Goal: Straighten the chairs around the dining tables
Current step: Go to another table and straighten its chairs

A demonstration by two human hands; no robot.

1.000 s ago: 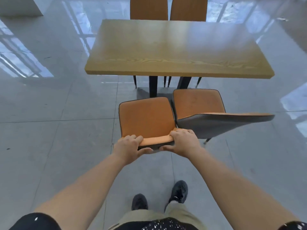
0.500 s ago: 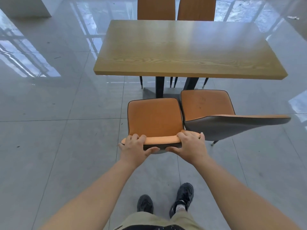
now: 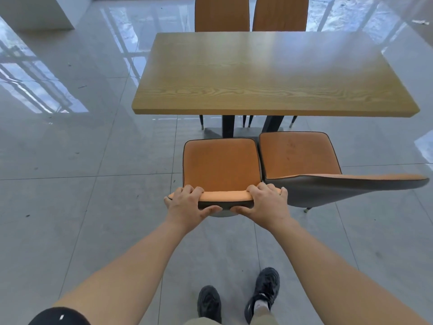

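Note:
An orange-seated chair (image 3: 221, 166) stands just in front of me, facing the wooden dining table (image 3: 269, 73). My left hand (image 3: 187, 206) grips the left end of its backrest top, fingers over the front and thumb behind. My right hand (image 3: 267, 205) grips the right end the same way. A second orange chair (image 3: 297, 153) stands touching it on the right, its grey-backed backrest (image 3: 346, 187) swung out to the right, so that chair sits askew.
Two more orange chairs (image 3: 221, 14) (image 3: 280, 14) are tucked in at the table's far side. The table's dark pedestal legs (image 3: 228, 125) stand just beyond the near seats. Glossy grey tile floor (image 3: 82, 184) spreads all round. My black shoes (image 3: 236, 299) are below.
The chair I hold has slid forward toward the table with both hands on its backrest, and I have stepped closer. Its seat now lines up beside the right chair's seat.

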